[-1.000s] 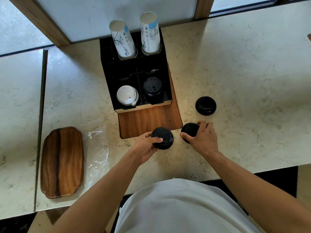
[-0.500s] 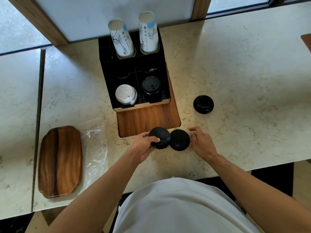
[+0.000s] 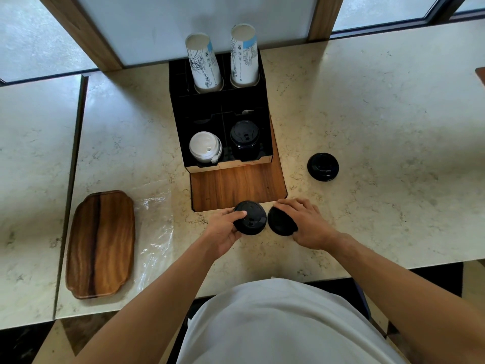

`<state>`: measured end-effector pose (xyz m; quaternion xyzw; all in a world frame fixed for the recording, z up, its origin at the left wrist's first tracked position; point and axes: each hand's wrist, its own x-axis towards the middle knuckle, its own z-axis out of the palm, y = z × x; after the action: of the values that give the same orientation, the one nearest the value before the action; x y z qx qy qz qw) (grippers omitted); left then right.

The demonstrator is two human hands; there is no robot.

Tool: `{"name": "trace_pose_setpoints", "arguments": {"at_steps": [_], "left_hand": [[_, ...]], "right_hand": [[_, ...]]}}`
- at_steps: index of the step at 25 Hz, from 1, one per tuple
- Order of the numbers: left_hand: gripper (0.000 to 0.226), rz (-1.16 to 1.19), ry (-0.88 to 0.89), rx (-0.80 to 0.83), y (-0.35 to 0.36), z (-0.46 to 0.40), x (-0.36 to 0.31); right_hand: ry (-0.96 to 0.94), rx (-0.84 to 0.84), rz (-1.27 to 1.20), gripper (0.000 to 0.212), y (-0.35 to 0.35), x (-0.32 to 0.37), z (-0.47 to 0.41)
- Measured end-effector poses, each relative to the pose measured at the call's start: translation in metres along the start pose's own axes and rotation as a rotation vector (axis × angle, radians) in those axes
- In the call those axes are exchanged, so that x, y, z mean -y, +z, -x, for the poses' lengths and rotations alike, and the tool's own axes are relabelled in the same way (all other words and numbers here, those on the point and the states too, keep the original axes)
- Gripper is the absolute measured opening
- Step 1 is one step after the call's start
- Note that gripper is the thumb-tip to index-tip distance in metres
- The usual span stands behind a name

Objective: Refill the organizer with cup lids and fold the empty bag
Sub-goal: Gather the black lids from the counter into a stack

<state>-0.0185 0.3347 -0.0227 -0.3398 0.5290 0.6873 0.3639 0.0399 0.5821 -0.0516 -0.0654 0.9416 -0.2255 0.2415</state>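
Observation:
A black organizer stands on a wooden board at the counter's middle. Its front compartments hold a stack of white lids on the left and a stack of black lids on the right. My left hand grips a black lid just in front of the board. My right hand holds a second black lid tilted beside it, the two lids almost touching. A third black lid lies alone on the counter to the right. The empty clear plastic bag lies flat at my left.
Two stacks of paper cups rise from the organizer's back compartments. A wooden tray lies at the left beside the bag. The marble counter has a seam at the left and its front edge close to my body.
My right hand has brought its black lid leftward until it sits tilted beside the lid in my left hand. The left hand has stayed nearly still. The third lid has not moved.

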Motion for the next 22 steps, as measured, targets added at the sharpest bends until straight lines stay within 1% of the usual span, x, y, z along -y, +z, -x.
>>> {"name": "trace_pose_setpoints", "arguments": {"at_steps": [1,3,6,8,10,13,16,19,22], "left_hand": [[0.017,0.018,-0.004,-0.006,-0.001,0.000,0.000],[0.010,0.048,-0.007,-0.026,-0.002,0.000,0.001],[0.013,0.053,-0.008,-0.029,-0.003,0.002,0.002],[0.017,0.046,-0.010,-0.022,-0.004,0.004,0.002],[0.022,0.046,-0.012,-0.002,-0.005,0.006,0.001],[0.026,0.069,-0.011,0.043,-0.005,0.009,0.001],[0.028,0.063,-0.009,0.087,-0.004,0.014,0.000],[0.032,0.091,-0.024,0.106,-0.003,0.016,0.003],[0.034,0.150,-0.039,0.098,-0.003,0.016,0.008]], "right_hand": [[0.014,-0.022,-0.011,0.096,0.001,0.000,0.001],[0.069,-0.100,-0.098,0.096,-0.001,0.001,0.004],[0.135,-0.274,-0.288,0.102,-0.007,0.009,0.008],[0.119,-0.321,-0.343,0.104,-0.014,0.018,0.009],[0.071,-0.295,-0.376,0.104,-0.020,0.030,0.008],[-0.007,-0.213,-0.395,0.103,-0.023,0.047,0.003],[-0.062,-0.168,-0.330,0.101,-0.022,0.058,-0.004],[-0.081,-0.140,-0.257,0.100,-0.019,0.062,-0.008],[-0.067,-0.060,-0.296,0.102,-0.016,0.061,-0.011]]}}
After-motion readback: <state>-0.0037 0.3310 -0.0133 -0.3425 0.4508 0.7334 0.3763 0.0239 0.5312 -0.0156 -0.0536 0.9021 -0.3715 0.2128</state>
